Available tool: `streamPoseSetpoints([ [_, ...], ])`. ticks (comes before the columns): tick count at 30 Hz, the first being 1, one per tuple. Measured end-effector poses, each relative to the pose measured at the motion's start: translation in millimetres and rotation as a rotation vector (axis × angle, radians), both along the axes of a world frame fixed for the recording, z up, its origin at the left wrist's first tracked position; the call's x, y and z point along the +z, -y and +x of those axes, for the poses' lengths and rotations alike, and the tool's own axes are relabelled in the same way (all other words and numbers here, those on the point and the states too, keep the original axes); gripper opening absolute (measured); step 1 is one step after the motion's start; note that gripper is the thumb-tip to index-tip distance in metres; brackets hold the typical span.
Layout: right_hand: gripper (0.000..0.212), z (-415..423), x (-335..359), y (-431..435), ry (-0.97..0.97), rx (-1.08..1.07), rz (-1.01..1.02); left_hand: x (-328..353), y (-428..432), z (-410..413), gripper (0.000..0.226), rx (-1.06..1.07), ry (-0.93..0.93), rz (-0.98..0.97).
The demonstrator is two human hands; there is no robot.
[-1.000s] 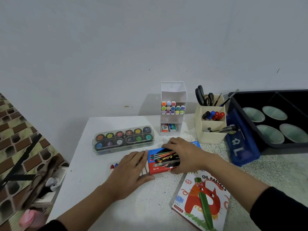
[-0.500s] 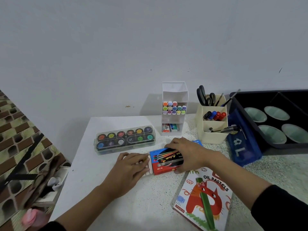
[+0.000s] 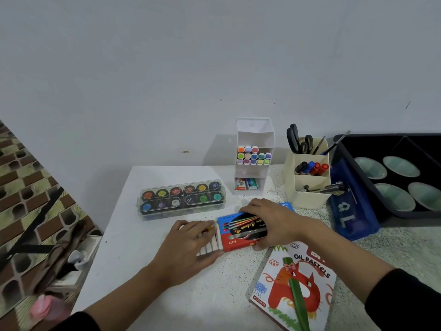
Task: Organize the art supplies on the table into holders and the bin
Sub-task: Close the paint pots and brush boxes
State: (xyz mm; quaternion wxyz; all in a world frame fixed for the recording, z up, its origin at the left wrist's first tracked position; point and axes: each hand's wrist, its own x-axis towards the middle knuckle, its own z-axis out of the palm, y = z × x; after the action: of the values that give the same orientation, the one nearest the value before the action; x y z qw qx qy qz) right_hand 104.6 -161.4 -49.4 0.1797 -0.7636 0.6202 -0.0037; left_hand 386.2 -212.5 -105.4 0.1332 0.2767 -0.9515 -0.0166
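In the middle of the table (image 3: 167, 185), the right hand (image 3: 269, 220) grips the red box (image 3: 238, 238), which lies long-ways left to right. The left hand (image 3: 191, 244), fingers flat, presses the white tubes (image 3: 210, 247) sticking out of its left end.

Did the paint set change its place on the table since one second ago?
No. The paint set lies at the same gap left of the white marker holder, at the same angle as before.

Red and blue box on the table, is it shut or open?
Open. White pieces stick out the left end of the box, under the left hand; the right hand holds it.
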Motion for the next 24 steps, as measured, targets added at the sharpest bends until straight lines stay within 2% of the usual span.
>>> streamPoseSetpoints([
  [11,0.091,1,-1,-1,-0.002,0.023,-0.039,-2,4,-4,0.065,0.000,0.031,0.014],
  [14,0.093,3,-3,0,-0.010,0.025,-0.042,5,6,-6,0.070,-0.014,0.001,0.105],
  [17,0.093,3,-4,-2,0.004,0.013,-0.049,6,12,3,0.084,-0.005,-0.027,0.247],
  [21,0.092,2,-5,-5,0.027,-0.002,-0.058,5,16,20,0.090,0.037,-0.050,0.165],
  [24,0.091,2,-4,-4,0.041,-0.005,-0.057,2,16,30,0.082,0.058,-0.047,0.145],
])
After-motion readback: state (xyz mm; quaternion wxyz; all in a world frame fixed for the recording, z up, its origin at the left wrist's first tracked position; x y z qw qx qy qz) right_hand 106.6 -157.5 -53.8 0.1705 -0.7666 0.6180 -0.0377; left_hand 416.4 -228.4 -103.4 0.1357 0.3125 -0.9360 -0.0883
